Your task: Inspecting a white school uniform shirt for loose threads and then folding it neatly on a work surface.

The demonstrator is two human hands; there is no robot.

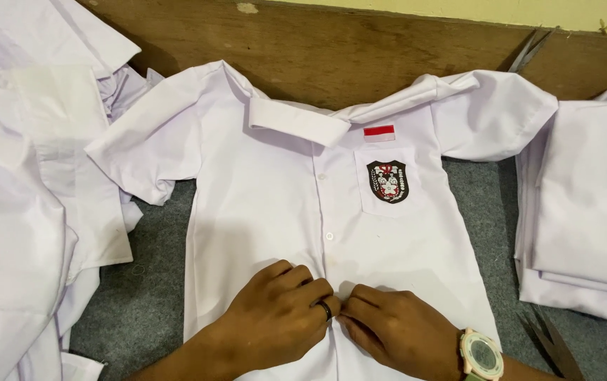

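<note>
a: where on the worktop [141, 296]?
b: white school shirt [282, 190] spread flat, centre. left hand [282, 314] and right hand [395, 328] pinched shut on its button placket.
a: doing it well?
b: keep placket edges aligned, fabric taut.

The white shirt [261, 190] is thin woven cloth, matt and smooth, with soft creases at the sleeves; its small buttons [329, 236] look like glossy plastic, and the chest badge [387, 181] is stitched, slightly raised embroidery. The shirt piles [21, 212] at left and the folded stack [585, 212] at right are the same matt cloth. The tabletop [144, 282] wears rough grey felt-like fabric. Behind runs a dull, scuffed wooden board [346, 56]. The wristwatch [481, 355] has a pale, faintly glossy plastic case.
</note>
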